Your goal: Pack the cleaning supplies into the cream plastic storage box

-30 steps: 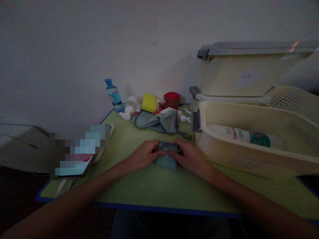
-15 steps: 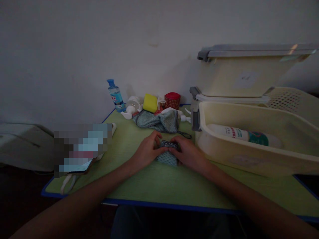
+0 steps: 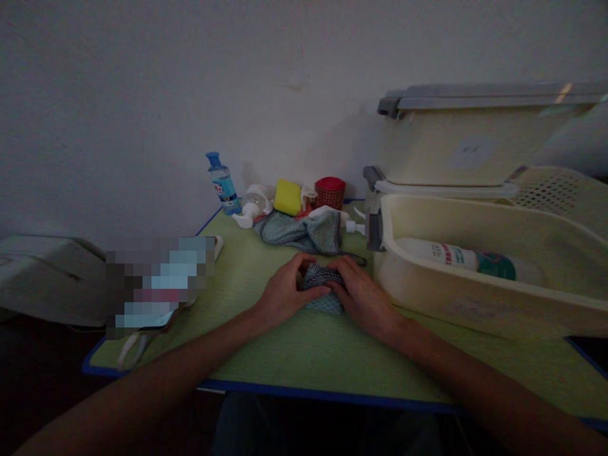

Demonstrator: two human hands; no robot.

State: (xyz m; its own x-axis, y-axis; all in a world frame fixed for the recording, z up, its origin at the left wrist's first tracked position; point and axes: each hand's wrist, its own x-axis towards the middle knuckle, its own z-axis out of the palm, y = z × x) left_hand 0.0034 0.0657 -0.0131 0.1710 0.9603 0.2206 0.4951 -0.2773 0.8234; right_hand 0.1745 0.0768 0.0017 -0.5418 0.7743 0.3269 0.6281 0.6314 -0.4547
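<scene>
Between my hands, low over the green tabletop [image 3: 285,354], is a small folded blue-grey cloth [image 3: 324,303] with a black-and-white checked edge. My left hand [image 3: 289,288] grips its left side, thumb laid across the front. From the right, my right hand [image 3: 361,294] closes round the other side, its thumb meeting the left one. Some fingertips are hidden behind the cloth. Just beyond lies a second, crumpled cloth [image 3: 304,233] of the same kind, with a hanging loop.
At right stands an open cream bin [image 3: 456,310] with a white bottle [image 3: 451,254] lying inside, before a lidded box [image 3: 437,145]. Along the wall are a blue bottle [image 3: 223,187], a yellow sponge [image 3: 287,197] and a red container [image 3: 330,192]. A phone [image 3: 164,285] leans at left.
Both hands have folded the small cloth more compactly, thumbs drawing together across its front. The view has shifted slightly; the other objects have stayed in place.
</scene>
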